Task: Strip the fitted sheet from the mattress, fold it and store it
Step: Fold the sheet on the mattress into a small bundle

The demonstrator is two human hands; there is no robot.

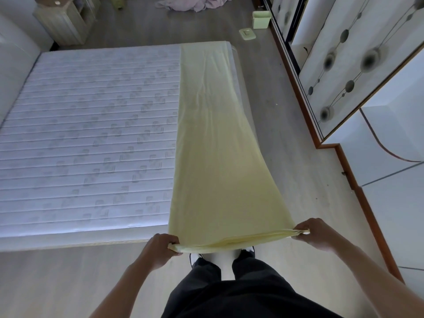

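The pale yellow fitted sheet [213, 138] is folded into a long narrow strip lying along the right side of the bare quilted mattress [91, 134]. Its near end is lifted off the mattress's foot edge and stretched taut between my hands. My left hand [160, 249] grips the near left corner. My right hand [316, 232] grips the near right corner, which is bunched into layers. The far end of the strip rests flat near the mattress's far right corner.
A wardrobe with patterned sliding doors [358, 65] runs along the right. A wooden nightstand [66, 21] stands at the far left. A pile of pinkish cloth [195, 3] and a green box [261, 19] with its lid [247, 33] lie on the wooden floor beyond the bed.
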